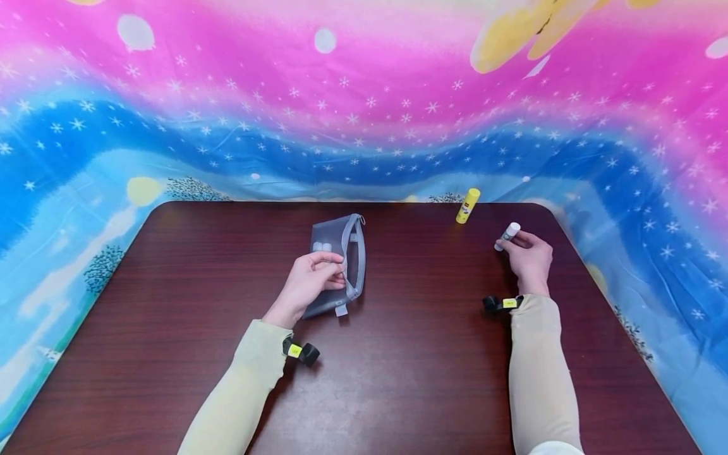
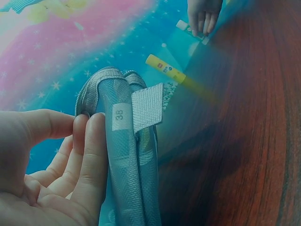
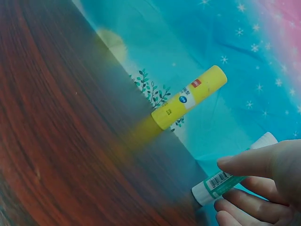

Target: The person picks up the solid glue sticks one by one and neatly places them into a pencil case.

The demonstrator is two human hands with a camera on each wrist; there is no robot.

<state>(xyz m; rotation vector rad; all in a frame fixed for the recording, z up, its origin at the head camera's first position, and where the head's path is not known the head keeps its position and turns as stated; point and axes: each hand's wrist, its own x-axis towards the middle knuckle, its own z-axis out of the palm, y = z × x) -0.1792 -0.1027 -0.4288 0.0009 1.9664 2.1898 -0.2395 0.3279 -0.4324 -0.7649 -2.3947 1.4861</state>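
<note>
A grey mesh zip pouch [image 1: 328, 229] lies on the table with its zipped mouth gaping toward the right. My left hand [image 1: 306, 282] pinches the near rim of that mouth between thumb and fingers. White items [image 1: 322, 247] show dimly through the mesh. At the right, my right hand [image 1: 529, 260] grips a white and green glue stick [image 3: 217, 184] between thumb and fingers, its white cap uppermost and tilted. Whether its base touches the table I cannot tell. A yellow glue stick [image 1: 467, 206] stands upright to the left of the right hand, apart from it.
The dark wood table [image 1: 409, 354] has rounded far corners. A pink and blue snowflake-patterned cloth [image 1: 364, 126] hangs behind it and along both sides. The yellow glue stick stands close to the far edge.
</note>
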